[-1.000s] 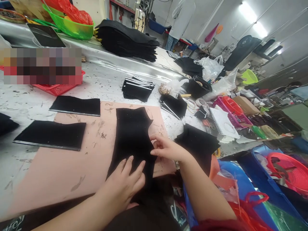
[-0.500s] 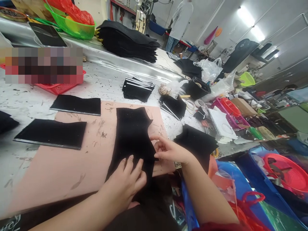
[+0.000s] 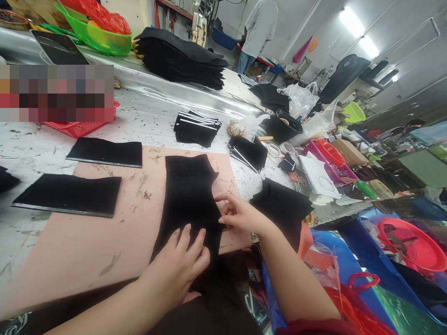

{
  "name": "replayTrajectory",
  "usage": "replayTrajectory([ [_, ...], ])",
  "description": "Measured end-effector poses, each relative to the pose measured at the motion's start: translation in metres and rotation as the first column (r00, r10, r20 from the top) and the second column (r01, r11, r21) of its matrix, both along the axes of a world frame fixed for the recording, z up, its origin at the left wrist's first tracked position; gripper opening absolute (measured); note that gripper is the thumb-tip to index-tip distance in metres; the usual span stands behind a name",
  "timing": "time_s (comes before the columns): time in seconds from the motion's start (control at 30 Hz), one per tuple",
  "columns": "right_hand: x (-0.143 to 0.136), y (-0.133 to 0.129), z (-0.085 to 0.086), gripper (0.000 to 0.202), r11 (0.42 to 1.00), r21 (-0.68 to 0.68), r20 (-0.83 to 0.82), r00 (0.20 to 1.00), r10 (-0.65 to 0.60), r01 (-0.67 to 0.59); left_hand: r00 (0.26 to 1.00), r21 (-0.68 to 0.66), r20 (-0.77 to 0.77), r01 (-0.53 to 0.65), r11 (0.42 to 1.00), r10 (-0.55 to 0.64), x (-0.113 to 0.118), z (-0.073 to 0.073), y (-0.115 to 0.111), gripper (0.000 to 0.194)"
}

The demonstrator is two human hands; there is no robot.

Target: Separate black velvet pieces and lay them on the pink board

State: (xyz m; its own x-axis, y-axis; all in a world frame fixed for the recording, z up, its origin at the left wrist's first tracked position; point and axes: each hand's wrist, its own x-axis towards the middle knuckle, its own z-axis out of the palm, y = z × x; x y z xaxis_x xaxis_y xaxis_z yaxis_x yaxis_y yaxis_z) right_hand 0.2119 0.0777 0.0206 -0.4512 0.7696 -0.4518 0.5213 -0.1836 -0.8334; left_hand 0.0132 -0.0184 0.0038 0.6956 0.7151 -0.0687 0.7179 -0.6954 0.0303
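A cut piece of black fabric (image 3: 188, 195) with a curved, notched right side lies on a pink board (image 3: 104, 242). My left hand (image 3: 183, 256) rests on its lower part, fingers spread and laid over the cloth. At the curved right edge is my right hand (image 3: 240, 213), its fingers loosely bent, with a gap between thumb and index finger. The thumb tip touches or nearly touches the edge. Two black panels, one nearer (image 3: 68, 194) and one farther (image 3: 106, 151), lie to the left, each with a pale strip along its lower edge.
Black pieces with white strips (image 3: 197, 128) lie behind the board, and a black stack (image 3: 282, 200) stands right. Farther back are a thick black pile (image 3: 178, 58), a green basket (image 3: 101, 39) and a red basket (image 3: 77, 128). Blue bins (image 3: 349, 242) stand right; a person (image 3: 260, 28) is beyond.
The view has shifted slightly, so everything sits a little farther left. Both hands keep nearly the same pose at the black fabric, which lies as before.
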Motion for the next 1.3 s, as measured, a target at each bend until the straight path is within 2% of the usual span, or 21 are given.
replayTrajectory([
  [0.33,-0.005,-0.005,-0.003,0.039,0.989,0.15,0.088,0.996,-0.015,0.002,1.0,0.0,0.017,-0.009,1.0,0.009,0.0,-0.002,-0.001,0.064],
  [0.5,-0.007,-0.014,-0.006,0.035,0.966,0.257,0.158,0.986,-0.057,0.014,1.0,0.01,0.025,-0.007,1.0,0.007,-0.001,-0.001,-0.001,0.064],
  [0.6,-0.007,-0.023,-0.011,0.039,0.944,0.329,0.197,0.975,-0.099,0.03,0.999,0.014,0.041,-0.016,1.0,0.016,-0.002,-0.001,-0.003,0.063],
  [0.67,-0.006,-0.03,-0.016,0.042,0.887,0.461,0.223,0.963,-0.149,0.03,0.998,0.017,0.056,-0.031,0.999,0.03,-0.004,-0.003,-0.004,0.062],
  [0.7,-0.006,-0.034,-0.018,0.039,0.836,0.548,0.235,0.959,-0.16,0.005,0.997,0.018,0.063,-0.04,0.999,0.038,-0.005,-0.005,-0.004,0.062],
  [0.8,-0.008,-0.047,-0.023,0.02,0.627,0.761,0.301,0.946,-0.117,-0.165,0.993,0.017,0.104,-0.048,0.999,0.046,-0.011,-0.012,-0.005,0.065],
  [0.87,-0.011,-0.056,-0.025,0.025,0.509,0.813,0.371,0.925,-0.079,-0.283,0.99,0.02,0.137,-0.047,0.999,0.044,-0.014,-0.016,-0.005,0.066],
  [0.93,-0.015,-0.062,-0.026,0.03,0.433,0.831,0.426,0.9,-0.09,-0.349,0.988,0.03,0.149,-0.049,0.998,0.044,-0.015,-0.019,-0.004,0.067],
  [1.0,-0.018,-0.066,-0.025,0.031,0.403,0.833,0.462,0.878,-0.129,-0.379,0.99,0.034,0.131,-0.052,0.998,0.047,-0.013,-0.018,-0.003,0.066],
  [1.1,-0.022,-0.067,-0.022,0.034,0.39,0.826,0.498,0.851,-0.165,-0.408,0.994,0.025,0.099,-0.04,0.999,0.038,-0.009,-0.011,0.002,0.064],
  [1.3,-0.03,-0.069,-0.02,0.034,0.351,0.84,0.479,0.869,-0.121,-0.414,0.994,0.037,0.093,-0.053,0.998,0.05,-0.007,0.002,0.009,0.058],
])
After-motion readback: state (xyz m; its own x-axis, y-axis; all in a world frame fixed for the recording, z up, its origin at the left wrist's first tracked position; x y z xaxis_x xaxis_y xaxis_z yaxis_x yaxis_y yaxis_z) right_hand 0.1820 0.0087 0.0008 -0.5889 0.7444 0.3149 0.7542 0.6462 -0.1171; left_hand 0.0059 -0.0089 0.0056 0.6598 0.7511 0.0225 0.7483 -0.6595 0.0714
